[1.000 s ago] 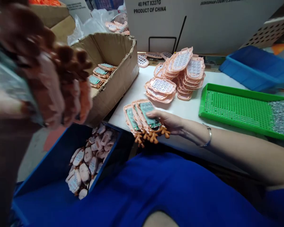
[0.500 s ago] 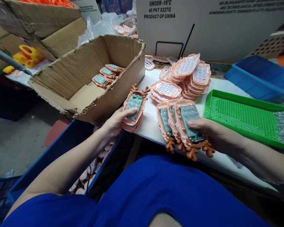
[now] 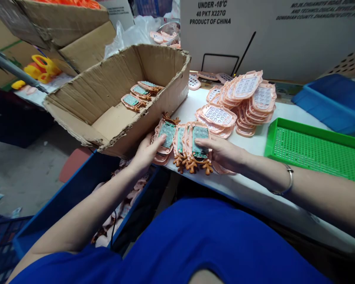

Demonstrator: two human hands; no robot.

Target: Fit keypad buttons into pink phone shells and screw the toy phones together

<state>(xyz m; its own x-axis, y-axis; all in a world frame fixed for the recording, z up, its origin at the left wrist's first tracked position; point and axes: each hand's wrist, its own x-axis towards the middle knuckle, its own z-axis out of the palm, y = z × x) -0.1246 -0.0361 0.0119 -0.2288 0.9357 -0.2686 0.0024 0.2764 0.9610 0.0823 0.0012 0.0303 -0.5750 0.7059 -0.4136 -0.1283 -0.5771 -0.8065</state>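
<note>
- Left hand [image 3: 144, 152]: closed around the near, left side of a small stack of pink shells [image 3: 167, 134], thumb flat on the green circuit board of the top one. Brown antlers on this stack point away from the body. Exact count of shells cannot be told.
- Right hand [image 3: 225, 152]: closed on the right side of a fan of board-fitted shells [image 3: 198, 132], thumb across the topmost board, fingers hidden beneath. At least three overlap; antlers point toward the body.
- Position of held shells: between the two hands, over the near edge of the white bench [image 3: 192, 112]. Stack and fan sit side by side; whether they touch cannot be told.
- Under the right hand: part of another pink piece [image 3: 223, 169], mostly covered.
- Left of and beyond the left hand: cardboard box [image 3: 162, 112], with three board-fitted shells [image 3: 140, 91] in a row along its right wall.
- Beyond the right hand: heaped keypad shells [image 3: 248, 86], with a lower pile [image 3: 215, 114] nearer.
- Right of these: green tray [image 3: 313, 146], well apart from the left hand.
- Below the left forearm: blue bin [image 3: 62, 205] containing pink pieces.
</note>
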